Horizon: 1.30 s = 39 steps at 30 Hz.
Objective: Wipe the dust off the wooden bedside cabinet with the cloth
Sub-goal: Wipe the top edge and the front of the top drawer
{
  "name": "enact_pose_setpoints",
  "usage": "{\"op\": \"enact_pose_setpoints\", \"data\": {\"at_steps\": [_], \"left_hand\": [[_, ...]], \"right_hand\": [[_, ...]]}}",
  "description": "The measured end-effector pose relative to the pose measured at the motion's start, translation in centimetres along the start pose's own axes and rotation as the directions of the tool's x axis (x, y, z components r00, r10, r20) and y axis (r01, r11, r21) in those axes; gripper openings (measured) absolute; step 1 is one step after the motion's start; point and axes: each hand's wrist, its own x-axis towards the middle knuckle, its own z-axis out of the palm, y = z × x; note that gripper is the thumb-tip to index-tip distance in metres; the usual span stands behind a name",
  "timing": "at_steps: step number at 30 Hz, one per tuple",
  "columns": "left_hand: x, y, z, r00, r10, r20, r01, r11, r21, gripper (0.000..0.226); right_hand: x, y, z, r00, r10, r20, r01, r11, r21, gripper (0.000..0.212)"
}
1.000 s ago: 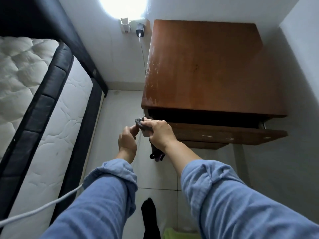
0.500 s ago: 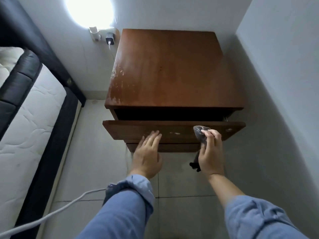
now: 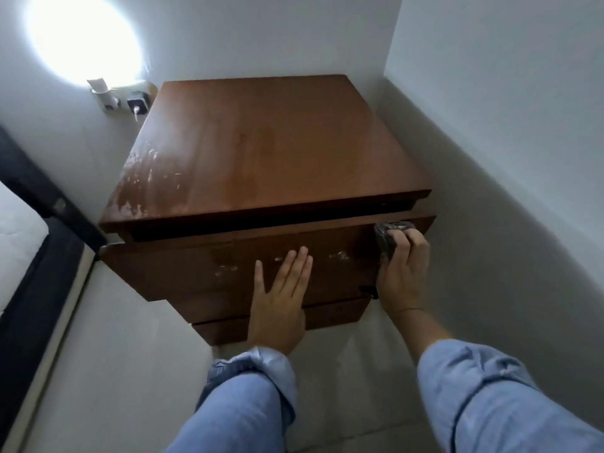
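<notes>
Item: bedside cabinet (image 3: 261, 152), one, wooden, standing in the corner between two white walls, beside the bed (image 3: 29, 256). Top drawer (image 3: 202, 263) pulled partly out; a second drawer front shows below it. Pale scuffs or dust marks on the left of the top and on the drawer front; which, I cannot tell.

Item: cloth (image 3: 389, 235), one, grey, bunched. It sits at the right end of the drawer's upper edge, pressed there under my right hand (image 3: 400, 273). That grip is closed around the cloth, fingers curled over it, so I judge it set for rubbing along the edge.

Item: left hand (image 3: 281, 299), grip apart, fingers straight and flat against the drawer front near its middle. Holds nothing. I judge it is there to brace the drawer against sliding under the wiping pressure.

Item: plugs, two, in the wall socket (image 3: 121, 99) left of the cabinet, under one bright lamp (image 3: 85, 37).

Count: hands two, cloth one, drawers visible two.
</notes>
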Motion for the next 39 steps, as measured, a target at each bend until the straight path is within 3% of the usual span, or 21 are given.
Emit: {"op": "enact_pose_setpoints", "data": {"at_steps": [6, 11, 16, 18, 21, 26, 29, 32, 34, 39], "left_hand": [[3.9, -1.5, 3.5, 0.986, -0.016, -0.166, 0.019, 1.000, 0.017, 0.087], [5.0, -1.9, 6.2, 0.951, 0.019, -0.308, -0.014, 1.000, 0.019, 0.084], [4.8, -2.2, 6.3, 0.956, 0.042, -0.292, -0.023, 0.997, 0.069, 0.090], [4.7, -1.8, 6.0, 0.963, 0.019, -0.268, 0.001, 0.997, 0.073, 0.091], [4.5, -1.3, 5.7, 0.970, 0.004, -0.242, 0.020, 0.995, 0.096, 0.093], [4.4, -0.9, 4.9, 0.984, 0.002, -0.180, 0.025, 0.988, 0.152, 0.099], [4.2, -0.5, 4.2, 0.990, -0.029, -0.136, 0.054, 0.981, 0.185, 0.099], [4.2, 0.0, 3.6, 0.992, -0.055, -0.113, 0.076, 0.979, 0.187, 0.100], [4.1, 0.2, 3.1, 0.994, -0.058, -0.087, 0.075, 0.978, 0.196, 0.099], [4.2, -0.1, 2.1, 0.999, -0.043, -0.032, 0.049, 0.979, 0.200, 0.099]], "right_hand": [[2.1, 1.1, 5.3, 0.984, -0.098, -0.151, 0.092, 0.995, -0.047, 0.039], [2.8, 2.2, 8.8, 0.955, -0.095, -0.281, 0.100, 0.995, 0.004, 0.045], [2.7, 1.5, 9.6, 0.928, -0.050, -0.370, 0.072, 0.996, 0.047, 0.047], [2.2, 0.8, 9.7, 0.942, -0.017, -0.335, 0.050, 0.995, 0.090, 0.045], [0.0, -0.5, 10.0, 0.985, -0.063, -0.162, 0.079, 0.993, 0.090, 0.039], [-4.0, -1.9, 10.7, 0.993, -0.094, 0.065, 0.093, 0.996, 0.018, 0.047], [-4.8, -1.7, 9.9, 0.961, -0.131, 0.245, 0.134, 0.991, 0.004, 0.058], [-5.9, -1.2, 8.7, 0.893, -0.176, 0.413, 0.157, 0.984, 0.079, 0.055], [-6.7, -0.8, 7.9, 0.892, -0.150, 0.427, 0.102, 0.986, 0.133, 0.049], [-4.9, -1.3, 4.9, 0.973, -0.039, 0.227, -0.020, 0.967, 0.252, 0.039]]}}
